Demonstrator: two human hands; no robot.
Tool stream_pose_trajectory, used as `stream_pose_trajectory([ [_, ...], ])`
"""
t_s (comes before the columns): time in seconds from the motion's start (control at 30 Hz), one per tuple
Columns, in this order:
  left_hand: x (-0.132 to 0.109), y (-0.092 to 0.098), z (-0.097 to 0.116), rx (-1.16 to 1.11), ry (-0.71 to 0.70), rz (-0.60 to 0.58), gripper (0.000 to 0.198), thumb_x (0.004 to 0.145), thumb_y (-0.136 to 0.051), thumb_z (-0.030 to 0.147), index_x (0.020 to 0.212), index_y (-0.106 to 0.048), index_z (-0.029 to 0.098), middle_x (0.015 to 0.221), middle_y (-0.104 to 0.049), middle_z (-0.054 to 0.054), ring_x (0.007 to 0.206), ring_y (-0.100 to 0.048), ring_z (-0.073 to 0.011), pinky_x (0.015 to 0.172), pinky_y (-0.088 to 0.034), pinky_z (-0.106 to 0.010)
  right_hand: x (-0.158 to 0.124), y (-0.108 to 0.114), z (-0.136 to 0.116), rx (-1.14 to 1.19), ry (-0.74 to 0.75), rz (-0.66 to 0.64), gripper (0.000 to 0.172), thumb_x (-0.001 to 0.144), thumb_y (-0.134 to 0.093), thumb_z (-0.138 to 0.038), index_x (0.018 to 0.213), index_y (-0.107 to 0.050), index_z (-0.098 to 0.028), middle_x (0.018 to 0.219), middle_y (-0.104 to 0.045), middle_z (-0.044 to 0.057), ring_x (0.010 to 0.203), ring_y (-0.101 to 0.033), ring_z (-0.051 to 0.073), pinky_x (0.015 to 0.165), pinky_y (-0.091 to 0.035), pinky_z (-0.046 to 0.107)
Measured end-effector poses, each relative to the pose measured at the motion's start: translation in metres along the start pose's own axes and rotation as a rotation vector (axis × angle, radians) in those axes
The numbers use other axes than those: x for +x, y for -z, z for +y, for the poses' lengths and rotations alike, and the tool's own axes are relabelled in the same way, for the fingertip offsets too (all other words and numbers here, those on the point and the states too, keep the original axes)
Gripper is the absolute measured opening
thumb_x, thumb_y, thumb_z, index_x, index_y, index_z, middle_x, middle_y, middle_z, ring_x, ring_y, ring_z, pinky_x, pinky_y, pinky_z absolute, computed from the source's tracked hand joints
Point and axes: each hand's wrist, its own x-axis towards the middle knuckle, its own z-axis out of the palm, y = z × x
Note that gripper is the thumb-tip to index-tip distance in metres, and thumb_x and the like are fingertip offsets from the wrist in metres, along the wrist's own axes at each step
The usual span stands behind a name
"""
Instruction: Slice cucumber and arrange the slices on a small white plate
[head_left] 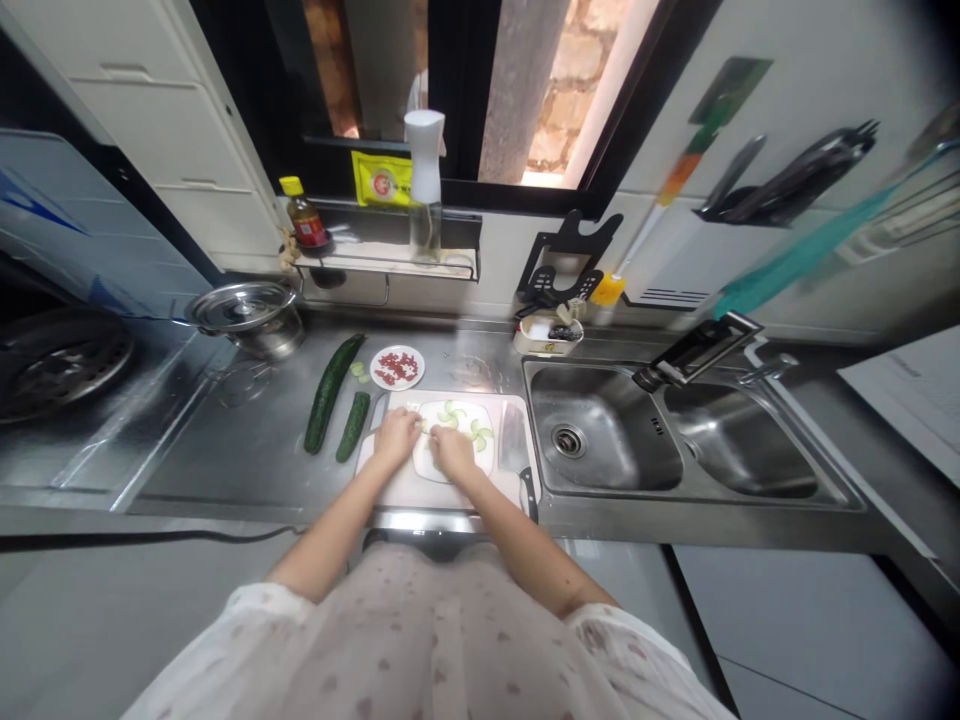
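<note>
A white plate [484, 465] lies on the pale cutting board [397, 495], with thin cucumber slices [480, 432] fanned out in small groups on it. At the plate's left edge, my left hand [397, 437] has its fingers closed, and a small pale green cucumber slice [423, 426] shows at the fingertips. My right hand [452, 453] is over the plate, its fingers pinched together towards the same spot; what it holds is mostly hidden. A knife [529, 490] with a black handle rests along the board's right side, blade pointing away from me.
Left of the board lie a long cucumber [334, 395] and a shorter cucumber piece [352, 427]. Behind them are a small plate of red pieces [398, 368] and a lidded steel pot [259, 320]. A double sink [607, 425] is at right; a shelf [375, 258] holds bottles.
</note>
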Motion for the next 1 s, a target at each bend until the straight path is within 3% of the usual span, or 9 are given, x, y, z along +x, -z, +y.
stream_pose_trajectory([
  [0.1,-0.005,0.0,0.003,0.027,0.01,-0.001,0.028,0.088,-0.051,0.036,0.102,-0.071,0.022,0.1,-0.062,-0.009,0.099,-0.053,-0.024,0.083,-0.041,-0.032,-0.003,-0.003,-0.002,-0.038,0.012,0.004,0.029,0.097,-0.037,-0.029,0.115,-0.057,-0.021,0.105,-0.068,0.009,0.095,-0.062,0.019,0.074,-0.04,0.026],
  [0.37,-0.001,-0.002,0.0,0.001,-0.019,-0.049,0.027,0.088,-0.052,0.031,0.105,-0.071,0.025,0.098,-0.06,-0.007,0.098,-0.054,-0.0218,0.08,-0.042,-0.029,-0.002,-0.005,-0.003,-0.16,0.042,-0.042,0.034,0.1,-0.03,-0.032,0.117,-0.057,-0.021,0.102,-0.068,0.01,0.093,-0.063,0.019,0.073,-0.042,0.027],
  [1.0,0.003,-0.01,-0.002,-0.063,-0.011,-0.063,0.031,0.086,-0.055,0.033,0.113,-0.07,0.025,0.101,-0.06,-0.007,0.101,-0.054,-0.0211,0.088,-0.042,-0.029,-0.005,-0.009,-0.004,-0.102,0.016,-0.029,0.036,0.1,-0.028,-0.029,0.123,-0.056,-0.023,0.099,-0.07,0.009,0.092,-0.064,0.019,0.074,-0.042,0.027],
])
